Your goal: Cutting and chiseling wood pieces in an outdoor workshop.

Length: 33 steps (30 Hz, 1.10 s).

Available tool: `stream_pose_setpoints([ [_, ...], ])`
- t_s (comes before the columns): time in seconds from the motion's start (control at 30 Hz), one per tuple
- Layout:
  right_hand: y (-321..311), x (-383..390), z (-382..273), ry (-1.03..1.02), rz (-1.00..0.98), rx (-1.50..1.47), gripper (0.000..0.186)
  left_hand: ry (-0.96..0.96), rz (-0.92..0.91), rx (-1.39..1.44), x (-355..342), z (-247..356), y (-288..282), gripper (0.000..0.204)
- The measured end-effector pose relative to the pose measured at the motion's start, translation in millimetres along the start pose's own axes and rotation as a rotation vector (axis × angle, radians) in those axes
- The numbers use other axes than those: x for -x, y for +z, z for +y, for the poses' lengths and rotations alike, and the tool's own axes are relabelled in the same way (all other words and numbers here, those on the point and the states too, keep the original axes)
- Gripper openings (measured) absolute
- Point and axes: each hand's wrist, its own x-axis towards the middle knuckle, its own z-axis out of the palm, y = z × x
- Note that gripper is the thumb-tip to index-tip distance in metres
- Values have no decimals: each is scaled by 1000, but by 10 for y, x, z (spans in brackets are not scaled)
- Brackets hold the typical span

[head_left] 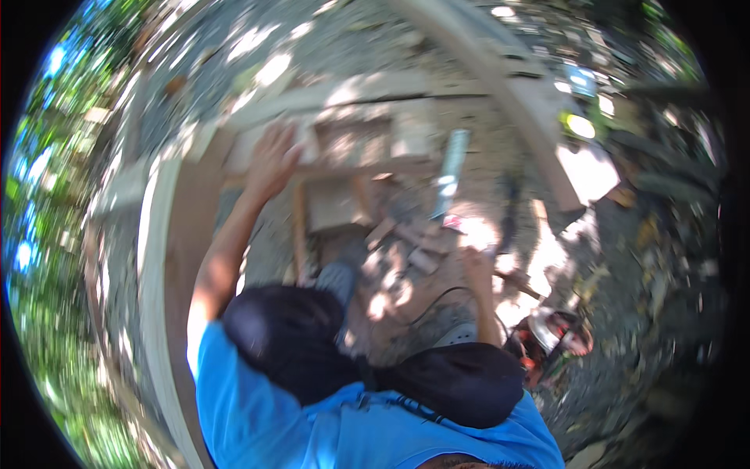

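My left hand (275, 162) lies with its fingers stretched out on a pale wooden board (410, 134), beside a rectangular recess in it. Lower on the right, my right hand (476, 270) reaches down near several small wood offcuts (424, 259). Its fingers are smeared by motion, and whether they hold anything does not show. A long, flat, light-blue strip (451, 173) stands out between the board and the offcuts, its kind unclear in the blur. Under the board is a box-like wooden piece (334, 205).
A thick wooden beam (176, 258) runs along my left side. Another beam (508, 102) slants across the upper right. A red and black power tool with a metal guard (553, 336) rests on the littered ground by my right knee. A dark cord (426, 311) curves near my feet.
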Motion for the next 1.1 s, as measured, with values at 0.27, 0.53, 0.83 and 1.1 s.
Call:
stream_pose_setpoints([
  [0.27, 215, -800, -1317, 72, -34, -144, 29, -234, -88, 122, 685, 287, -1073, 50],
  [0.53, 785, -852, -1281, -136, -500, 142, 30, -333, -1460, 851, 2337, 1014, -616, 59],
  [0.83, 482, -1309, -739, -40, -154, 768, 31, -434, -1200, 726, 2203, 1224, -780, 61],
  [1.1, 846, -1271, -319, -405, -231, 755, 43, -336, -1010, 524, 1848, 1058, -774, 56],
])
